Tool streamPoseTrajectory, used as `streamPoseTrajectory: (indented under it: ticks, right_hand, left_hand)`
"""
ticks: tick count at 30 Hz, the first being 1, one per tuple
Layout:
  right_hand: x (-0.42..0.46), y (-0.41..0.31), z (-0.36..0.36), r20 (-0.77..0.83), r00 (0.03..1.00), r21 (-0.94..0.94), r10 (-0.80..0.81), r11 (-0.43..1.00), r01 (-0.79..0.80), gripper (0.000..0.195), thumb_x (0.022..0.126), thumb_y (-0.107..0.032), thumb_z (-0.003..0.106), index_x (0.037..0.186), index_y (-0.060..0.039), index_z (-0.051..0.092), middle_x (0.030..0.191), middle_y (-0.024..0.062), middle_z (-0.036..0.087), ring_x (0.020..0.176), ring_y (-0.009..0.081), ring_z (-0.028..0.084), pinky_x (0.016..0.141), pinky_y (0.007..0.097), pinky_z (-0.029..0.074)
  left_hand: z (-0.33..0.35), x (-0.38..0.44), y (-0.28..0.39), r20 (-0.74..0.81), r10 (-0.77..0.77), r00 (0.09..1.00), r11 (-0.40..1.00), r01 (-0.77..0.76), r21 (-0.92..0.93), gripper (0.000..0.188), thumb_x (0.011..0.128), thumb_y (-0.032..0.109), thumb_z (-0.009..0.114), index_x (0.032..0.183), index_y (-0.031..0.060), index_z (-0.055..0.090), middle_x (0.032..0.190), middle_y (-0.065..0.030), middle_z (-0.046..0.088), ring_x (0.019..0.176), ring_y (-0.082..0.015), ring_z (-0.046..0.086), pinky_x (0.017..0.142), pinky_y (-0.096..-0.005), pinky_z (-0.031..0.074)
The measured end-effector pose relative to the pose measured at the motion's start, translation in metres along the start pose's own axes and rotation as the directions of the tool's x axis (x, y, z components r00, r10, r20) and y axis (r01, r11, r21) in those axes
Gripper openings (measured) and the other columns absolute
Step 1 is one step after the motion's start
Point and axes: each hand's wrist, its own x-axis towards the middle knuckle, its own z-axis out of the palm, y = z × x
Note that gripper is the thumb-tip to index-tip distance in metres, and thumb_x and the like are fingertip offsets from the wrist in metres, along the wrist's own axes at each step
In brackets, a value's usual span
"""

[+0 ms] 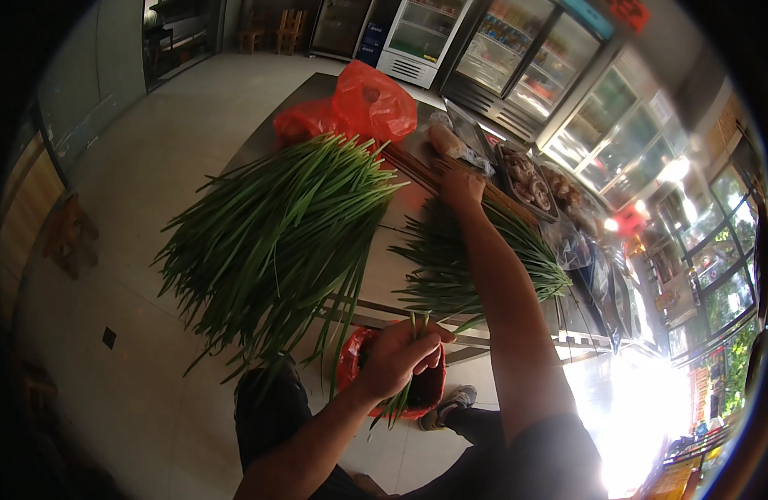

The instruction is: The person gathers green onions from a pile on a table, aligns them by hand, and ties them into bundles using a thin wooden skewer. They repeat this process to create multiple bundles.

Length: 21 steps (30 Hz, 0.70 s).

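Observation:
My left hand [399,359] grips a few garlic chives [396,403], pale stems up and leaf tips hanging down above a bin. My right hand [462,187] reaches over the table to a bundle of thin brown skewers [412,165]. Its fingertips are on the skewers, though whether they have closed on one is hidden. A large heap of garlic chives [277,231] lies to the left, its leaves drooping over the table's edge. Under my right forearm spreads a smaller pile of chives [446,262].
Red plastic bags [374,103] sit at the table's far end. A metal tray of pale food [524,178] and a wrapped package [446,140] lie beyond the skewers. A red-lined bin [443,381] stands below the table edge [384,319]. Glass-door fridges [502,56] line the back.

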Motion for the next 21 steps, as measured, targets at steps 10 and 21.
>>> streamPoseTrajectory:
  ticks: [10, 21]
  right_hand:
    - [-0.028, 0.010, -0.051, -0.020, 1.000, 0.051, -0.009, 0.999, 0.010, 0.027, 0.086, -0.023, 0.058, 0.110, -0.0145, 0.067, 0.112, 0.0108, 0.067, 0.107, 0.0275, 0.063, 0.090, 0.0469, 0.043]
    - [-0.036, 0.012, -0.075, -0.054, 0.991, 0.214, -0.122, 0.968, 0.131, 0.028, 0.089, -0.030, 0.051, 0.109, -0.0141, 0.064, 0.106, 0.0158, 0.067, 0.104, 0.0333, 0.063, 0.088, 0.0459, 0.049]
  left_hand:
    - [-0.002, 0.003, 0.004, -0.066, 0.017, 0.998, 0.998, -0.013, 0.057, 0.025, 0.092, 0.019, 0.051, 0.098, -0.0009, 0.066, 0.067, -0.0034, 0.055, 0.056, -0.0093, 0.045, 0.053, -0.0237, 0.036]
    - [0.005, -0.004, 0.001, -0.081, 0.024, 0.996, 0.997, -0.017, 0.081, 0.024, 0.090, 0.018, 0.052, 0.097, -0.0011, 0.065, 0.067, -0.0040, 0.055, 0.057, -0.0103, 0.045, 0.051, -0.0245, 0.035]
